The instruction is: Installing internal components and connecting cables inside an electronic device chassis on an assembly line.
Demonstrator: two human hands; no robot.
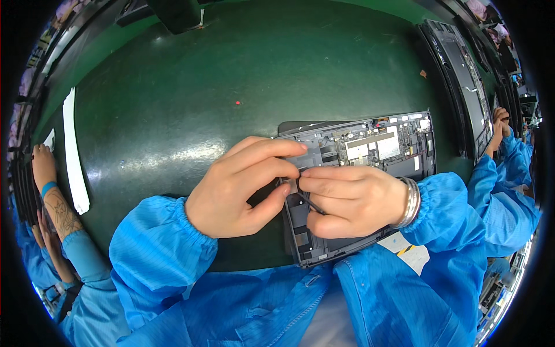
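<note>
An opened laptop base (409,165), its circuit board and inner parts exposed, lies at a slant on the table in front of me. My right hand (355,199) is over its left part, fingers closed around a thin dark strip-like piece (312,203) whose exact kind I cannot make out. From the left, my left hand (240,185) reaches to the base's left edge. Its fingers are curved and apart, with the fingertips close to those of my right hand. Part of the base is hidden beneath both hands.
Another flat dark panel (300,124) shows under the base. More opened laptop bases (462,81) stand stacked at the right. On the left lies a white strip (74,156), near a co-worker's tattooed arm (62,211). Another person's hands (500,121) are at far right.
</note>
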